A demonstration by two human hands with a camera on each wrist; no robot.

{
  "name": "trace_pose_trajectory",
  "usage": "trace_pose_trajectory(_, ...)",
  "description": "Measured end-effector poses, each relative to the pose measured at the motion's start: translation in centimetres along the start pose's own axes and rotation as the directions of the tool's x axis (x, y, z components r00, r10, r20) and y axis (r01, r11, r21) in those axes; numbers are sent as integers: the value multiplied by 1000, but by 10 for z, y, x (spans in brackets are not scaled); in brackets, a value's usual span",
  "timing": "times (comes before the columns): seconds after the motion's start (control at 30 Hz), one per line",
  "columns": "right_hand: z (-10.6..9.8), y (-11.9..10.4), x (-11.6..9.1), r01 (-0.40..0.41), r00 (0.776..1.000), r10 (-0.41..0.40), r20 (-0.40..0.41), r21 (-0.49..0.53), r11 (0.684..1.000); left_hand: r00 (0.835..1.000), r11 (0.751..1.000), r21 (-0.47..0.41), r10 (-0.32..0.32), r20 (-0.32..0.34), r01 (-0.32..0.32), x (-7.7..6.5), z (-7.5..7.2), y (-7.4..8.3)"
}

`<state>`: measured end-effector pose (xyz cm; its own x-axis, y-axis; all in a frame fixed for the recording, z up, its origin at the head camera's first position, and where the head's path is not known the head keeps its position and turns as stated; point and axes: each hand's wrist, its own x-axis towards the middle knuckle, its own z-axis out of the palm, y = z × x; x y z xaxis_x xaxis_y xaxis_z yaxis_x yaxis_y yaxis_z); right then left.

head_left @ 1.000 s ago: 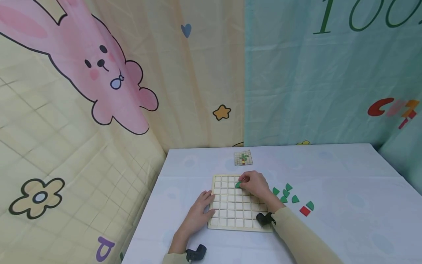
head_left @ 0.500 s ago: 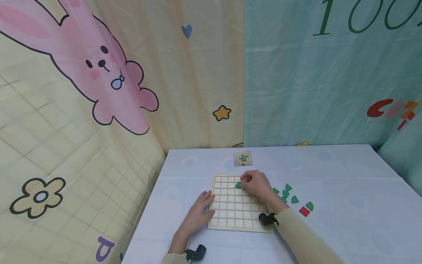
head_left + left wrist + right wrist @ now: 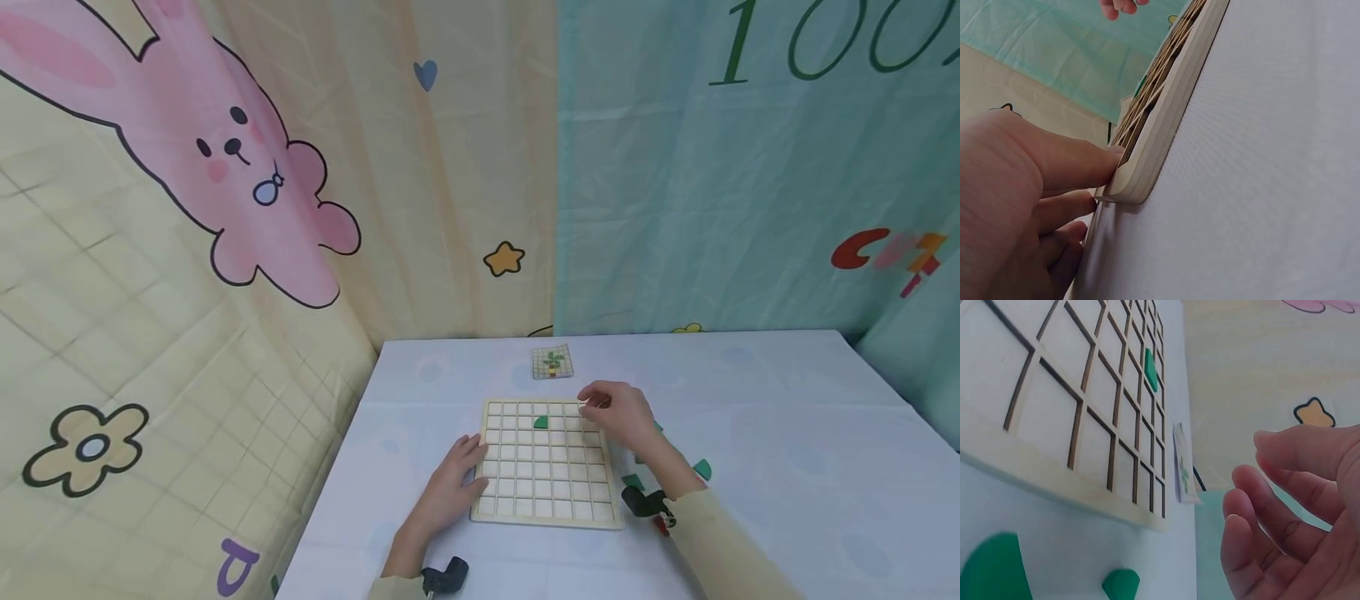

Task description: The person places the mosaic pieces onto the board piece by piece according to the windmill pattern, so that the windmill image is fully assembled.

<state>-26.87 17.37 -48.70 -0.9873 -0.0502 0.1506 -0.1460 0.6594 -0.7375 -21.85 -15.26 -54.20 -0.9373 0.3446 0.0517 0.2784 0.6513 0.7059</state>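
Note:
A wooden grid board [image 3: 546, 524] lies on the table. One green quarter-round piece [image 3: 541, 422] sits in a cell near its far side, left of the middle. My left hand [image 3: 448, 487] rests along the board's left edge, fingers spread; in the left wrist view its thumb [image 3: 1079, 161] touches the rim by a corner. Over the far right corner is my right hand [image 3: 621, 412], its fingers loosely bent with nothing between them, as the right wrist view shows. Beneath that forearm lie loose green pieces [image 3: 633, 482] and a red piece [image 3: 661, 525], partly hidden.
Beyond the board lies a small card [image 3: 552, 363] printed with a green, red and yellow picture on a grid. Another loose green piece [image 3: 702, 469] shows right of the right forearm. Printed curtains [image 3: 450, 167] hang behind the white-covered table [image 3: 810, 417].
My right hand has let go of the green quarter-round piece, which stays in its cell, and has moved right across the board. The left hand has kept its place at the edge.

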Motion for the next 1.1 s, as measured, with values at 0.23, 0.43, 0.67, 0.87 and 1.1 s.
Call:
trace_pose_trajectory(0.23,-36,16,-9,-30,998,28,-51,-45,999,1000,1000,-9,10,-6,-10,0,0,0)
trace_pose_trajectory(0.43,-53,33,-15,-72,996,68,-51,-81,994,1000,1000,-11,1,-2,-1,-2,-1,1)
trace_pose_trajectory(0.67,-56,58,-21,-133,991,133,-4,-114,985,1000,1000,-2,-16,5,16,-3,0,0)
trace_pose_trajectory(0.87,-55,72,-22,-161,986,165,15,-124,979,1000,1000,7,-8,1,8,-3,0,1)
trace_pose_trajectory(1.1,-53,81,-21,-168,985,172,18,-131,977,1000,1000,0,5,-2,-5,-2,0,2)
